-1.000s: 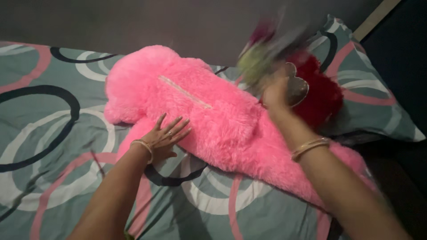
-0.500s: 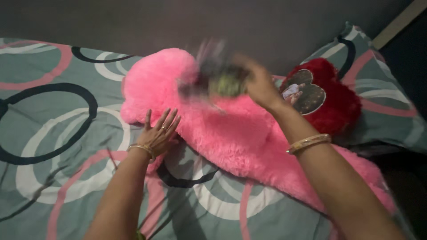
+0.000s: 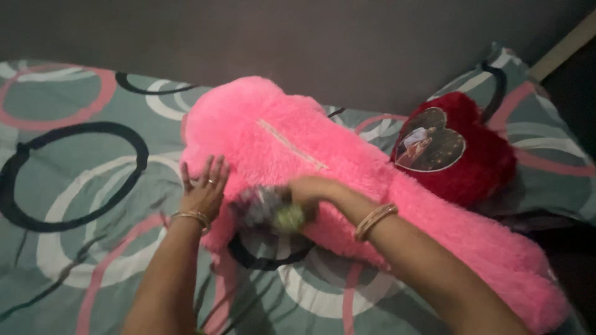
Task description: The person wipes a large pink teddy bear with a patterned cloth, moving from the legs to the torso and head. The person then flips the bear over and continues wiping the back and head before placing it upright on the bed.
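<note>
Head view: a long, fluffy pink plush cushion (image 3: 347, 186) lies across a bedsheet printed with grey, pink and black rings (image 3: 68, 205). The left hand (image 3: 203, 189) rests flat on the cushion's near edge, fingers spread, gripping nothing. The right hand (image 3: 307, 193) is closed on a blurred greenish-grey bundle (image 3: 273, 214), its kind unclear, held against the plush. This looks like a brushing or wiping pass along the pile; continuing would call for steady pressure from the flat hand. A red heart-shaped plush pillow (image 3: 478, 155) sits behind, touching the cushion.

The blurred grey-green bundle (image 3: 270, 211) was swept by the right hand (image 3: 310, 189) from the red heart cushion (image 3: 462, 149) down to the pink plush's (image 3: 347, 180) near edge.
</note>
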